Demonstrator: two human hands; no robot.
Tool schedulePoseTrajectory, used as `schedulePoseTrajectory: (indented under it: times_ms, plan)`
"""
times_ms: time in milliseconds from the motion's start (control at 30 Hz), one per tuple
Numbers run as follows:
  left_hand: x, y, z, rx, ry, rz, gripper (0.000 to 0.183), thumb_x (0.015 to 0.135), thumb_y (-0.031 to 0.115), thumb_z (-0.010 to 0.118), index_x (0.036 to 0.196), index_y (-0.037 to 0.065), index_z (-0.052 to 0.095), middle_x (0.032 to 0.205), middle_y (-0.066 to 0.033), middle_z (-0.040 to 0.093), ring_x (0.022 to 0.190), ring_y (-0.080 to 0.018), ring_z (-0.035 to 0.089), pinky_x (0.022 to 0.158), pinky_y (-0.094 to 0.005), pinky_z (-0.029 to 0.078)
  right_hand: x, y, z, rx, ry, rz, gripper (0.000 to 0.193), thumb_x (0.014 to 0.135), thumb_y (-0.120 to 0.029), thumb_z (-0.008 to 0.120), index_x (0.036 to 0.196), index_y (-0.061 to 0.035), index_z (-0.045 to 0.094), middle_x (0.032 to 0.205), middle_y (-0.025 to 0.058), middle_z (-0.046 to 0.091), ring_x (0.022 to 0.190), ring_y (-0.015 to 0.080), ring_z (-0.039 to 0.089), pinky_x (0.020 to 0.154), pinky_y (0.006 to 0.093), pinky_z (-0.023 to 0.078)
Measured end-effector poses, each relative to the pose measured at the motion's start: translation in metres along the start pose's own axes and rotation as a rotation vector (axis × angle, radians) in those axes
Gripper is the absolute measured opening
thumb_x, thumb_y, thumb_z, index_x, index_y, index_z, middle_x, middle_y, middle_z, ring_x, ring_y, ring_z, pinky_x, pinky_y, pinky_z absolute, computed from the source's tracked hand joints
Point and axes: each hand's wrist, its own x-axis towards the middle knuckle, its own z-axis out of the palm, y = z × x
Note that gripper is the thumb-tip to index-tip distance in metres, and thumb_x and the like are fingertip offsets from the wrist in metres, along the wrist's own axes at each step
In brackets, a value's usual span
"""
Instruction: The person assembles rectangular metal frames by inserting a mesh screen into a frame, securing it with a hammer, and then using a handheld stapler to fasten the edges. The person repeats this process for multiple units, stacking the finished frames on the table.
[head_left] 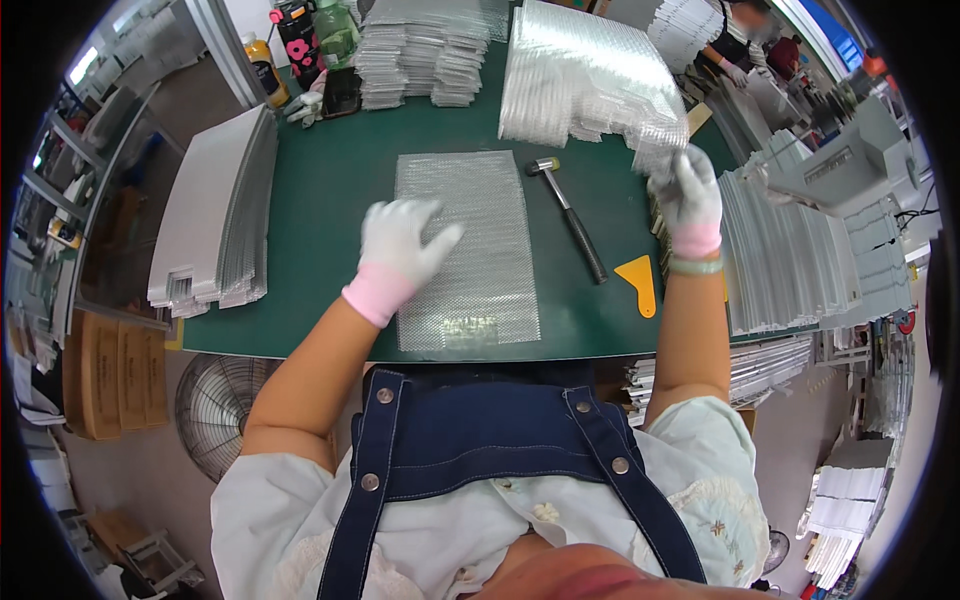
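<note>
My left hand (398, 245), in a white glove with a pink cuff, is over the left part of a clear bubble-wrap sheet (485, 265) lying on the green tabletop. Its fingers are spread and hold nothing. At the right, my gloved right hand (690, 195) has its fingers closed on the near right corner of a bubble-wrap sheet (655, 135), part of a pile (590, 70) at the back. That corner looks slightly blurred. Between the hands lie a hammer (575, 225) with a dark handle and a yellow plastic scraper (638, 285).
A stack of white panels (215, 200) stands on the left, another stack of pale sheets (785, 250) on the right. More bubble wrap (425, 50), bottles (335, 30) and a dark phone-like object (341, 92) sit at the back. A co-worker (735, 45) is far right.
</note>
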Motion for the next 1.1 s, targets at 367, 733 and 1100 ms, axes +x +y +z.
schedulePoseTrajectory:
  times_ms: [367, 733, 1100]
  plan:
    - [0.133, 0.117, 0.023, -0.726, 0.318, 0.064, 0.071, 0.084, 0.014, 0.066, 0.145, -0.006, 0.036, 0.116, -0.0242, 0.063, 0.097, -0.0246, 0.067, 0.087, -0.0312, 0.053, -0.028, -0.008, -0.022, -0.336, 0.303, 0.079, 0.029, 0.098, -0.011, 0.058, 0.122, 0.0034, 0.053, 0.103, 0.0073, 0.064, 0.085, 0.0137, 0.064, 0.074, 0.0284, 0.055]
    - [0.333, 0.111, 0.114, -0.306, -0.104, -0.310, 0.054, 0.079, 0.025, 0.066, 0.127, 0.000, 0.059, 0.122, -0.0205, 0.065, 0.111, -0.0345, 0.063, 0.097, -0.0361, 0.050, 0.156, 0.023, -0.114, -0.973, 0.450, 0.323, 0.048, 0.087, -0.023, 0.070, 0.121, 0.0081, 0.060, 0.101, 0.0178, 0.070, 0.085, 0.0213, 0.069, 0.073, 0.0338, 0.055]
    - [0.352, 0.143, 0.099, 0.167, 0.010, -0.330, 0.064, 0.090, 0.059, 0.046, 0.122, 0.008, 0.067, 0.130, -0.0183, 0.058, 0.121, -0.0357, 0.055, 0.102, -0.0428, 0.044, 0.162, 0.036, -0.117, -1.616, 0.457, 0.135, 0.054, 0.089, -0.048, 0.052, 0.127, -0.0117, 0.065, 0.132, 0.0172, 0.058, 0.123, 0.0326, 0.056, 0.104, 0.0430, 0.043]
